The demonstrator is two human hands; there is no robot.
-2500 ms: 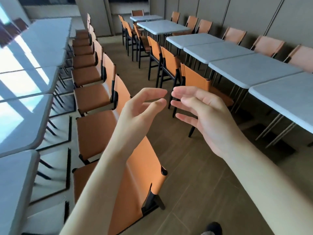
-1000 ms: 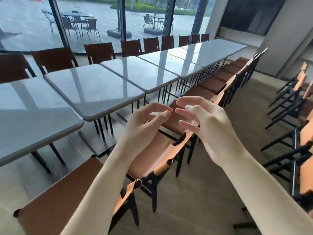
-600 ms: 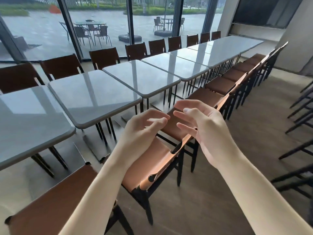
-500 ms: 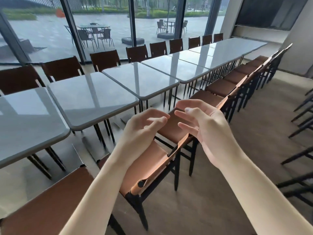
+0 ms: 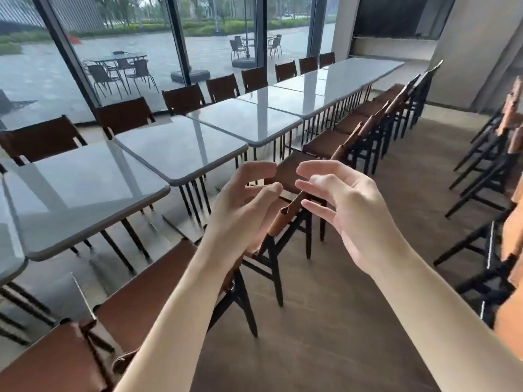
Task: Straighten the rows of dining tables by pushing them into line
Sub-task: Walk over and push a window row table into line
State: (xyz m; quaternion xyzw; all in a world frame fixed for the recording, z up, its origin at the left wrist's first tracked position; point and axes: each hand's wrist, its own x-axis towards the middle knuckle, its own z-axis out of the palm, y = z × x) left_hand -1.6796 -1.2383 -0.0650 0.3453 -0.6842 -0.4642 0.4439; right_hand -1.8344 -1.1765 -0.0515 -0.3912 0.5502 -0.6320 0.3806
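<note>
Between two facing rows of chairs, over a brown plank-patterned floor [image 5: 325, 321], both hands raised in mid-air and touching nothing: left hand [image 5: 240, 210] with fingers loosely curled and thumb near the forefinger, empty; right hand [image 5: 348, 210] spread and relaxed, palm turned inward, equally empty. Off to the left, alongside the window wall [image 5: 127, 52], the row of dining tables [image 5: 175, 148]: square grey tops with rounded corners, smooth and glossy enough to mirror the window frames, set on thin black metal legs. Nearest tables visibly stepped against one another, each edge offset from its neighbour and small gaps at the corners; farther tables apparently flush. Tucked along the near side, chairs [image 5: 285, 216] with brown leather-like sling seats and backs on slim black frames, one directly beneath the hands. Judged stage: survey and approach, no push begun. Next move likely a reach past the chair backs to a protruding table edge, flat palms on the rim and a steady, even shove, with care that thin legs neither catch a chair nor skew the top.
</note>
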